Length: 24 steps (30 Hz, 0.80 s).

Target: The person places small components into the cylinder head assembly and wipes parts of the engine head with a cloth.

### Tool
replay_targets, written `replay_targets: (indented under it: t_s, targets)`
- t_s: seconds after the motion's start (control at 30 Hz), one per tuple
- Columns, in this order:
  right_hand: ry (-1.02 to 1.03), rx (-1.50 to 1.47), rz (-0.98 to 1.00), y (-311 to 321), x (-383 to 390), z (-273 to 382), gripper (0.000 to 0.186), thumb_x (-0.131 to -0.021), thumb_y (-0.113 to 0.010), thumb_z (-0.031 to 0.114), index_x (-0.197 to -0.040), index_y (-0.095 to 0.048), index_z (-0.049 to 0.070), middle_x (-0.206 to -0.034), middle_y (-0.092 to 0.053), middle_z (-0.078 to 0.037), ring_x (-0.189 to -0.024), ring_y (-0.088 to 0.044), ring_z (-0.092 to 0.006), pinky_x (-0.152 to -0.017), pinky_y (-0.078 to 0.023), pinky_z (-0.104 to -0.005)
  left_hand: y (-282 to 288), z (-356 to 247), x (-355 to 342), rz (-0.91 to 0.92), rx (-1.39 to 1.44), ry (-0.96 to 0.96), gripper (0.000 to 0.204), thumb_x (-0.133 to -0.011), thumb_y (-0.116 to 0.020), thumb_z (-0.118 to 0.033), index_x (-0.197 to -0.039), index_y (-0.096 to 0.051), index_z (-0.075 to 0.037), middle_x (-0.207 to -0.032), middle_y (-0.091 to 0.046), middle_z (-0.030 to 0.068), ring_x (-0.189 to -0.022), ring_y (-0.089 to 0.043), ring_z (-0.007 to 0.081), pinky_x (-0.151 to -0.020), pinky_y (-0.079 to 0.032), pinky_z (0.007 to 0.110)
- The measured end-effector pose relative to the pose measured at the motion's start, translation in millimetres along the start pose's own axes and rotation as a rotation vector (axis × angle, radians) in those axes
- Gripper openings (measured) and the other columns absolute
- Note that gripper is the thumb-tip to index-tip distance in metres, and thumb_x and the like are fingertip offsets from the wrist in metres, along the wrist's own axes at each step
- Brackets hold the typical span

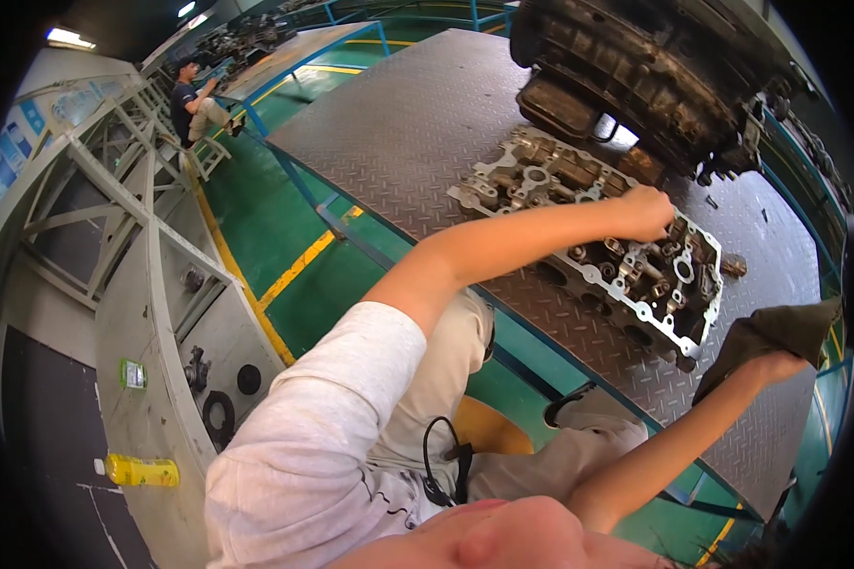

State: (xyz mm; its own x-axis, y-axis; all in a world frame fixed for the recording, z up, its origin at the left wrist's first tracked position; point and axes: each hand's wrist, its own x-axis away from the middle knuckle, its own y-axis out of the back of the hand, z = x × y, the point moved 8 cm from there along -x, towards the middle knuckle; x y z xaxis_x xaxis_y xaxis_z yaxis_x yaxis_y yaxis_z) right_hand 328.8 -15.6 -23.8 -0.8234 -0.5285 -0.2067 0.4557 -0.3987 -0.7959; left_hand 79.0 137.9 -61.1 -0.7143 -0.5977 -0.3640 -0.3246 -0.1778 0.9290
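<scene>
My left hand [647, 214] is closed in a fist over the cylinder head [593, 270], at the far side of its middle. Whatever its fingers hold is hidden beneath them. The cylinder head lies on the steel tabletop with its valve gear facing up, its pale machined rim showing along the near edge. At the right, my right hand [776, 366] grips a dark olive cloth [767, 339], bunched up near the right end of the cylinder head and apart from it.
A large, grimy engine block [650, 71] stands behind the cylinder head on the diamond-plate table [389, 133]. Small loose bolts [712, 201] lie near it. Left are a grey frame bench [147, 379] and a yellow bottle [140, 470]. Farther back, a person [197, 104] sits on a stool.
</scene>
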Motion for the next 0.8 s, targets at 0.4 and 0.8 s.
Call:
replay_targets:
  t_s: [0.4,0.8]
  targets:
    - [0.049,0.070,-0.013,-10,6,-6,0.045,-0.086,-0.045,0.047,-0.108,-0.064,0.012,-0.086,-0.067,-0.003,-0.065,-0.061,-0.0163,-0.056,-0.048,-0.0283,-37,-13,-18,0.132,-0.282,-0.081,0.018,-0.070,-0.066,-0.022,-0.083,-0.071,-0.011,-0.088,-0.069,0.0099,-0.084,-0.066,0.0247,-0.069,-0.050,0.038]
    - [0.137,0.692,0.100,-41,34,-28,0.055,-0.098,-0.029,0.044,-0.121,-0.054,0.001,-0.120,-0.058,-0.013,-0.113,-0.052,-0.0247,-0.100,-0.034,-0.0330,109,59,115,-0.185,0.573,0.303,0.041,-0.093,-0.048,-0.041,-0.087,-0.063,-0.004,-0.063,-0.056,0.0030,-0.062,-0.056,0.0126,-0.059,-0.043,0.028]
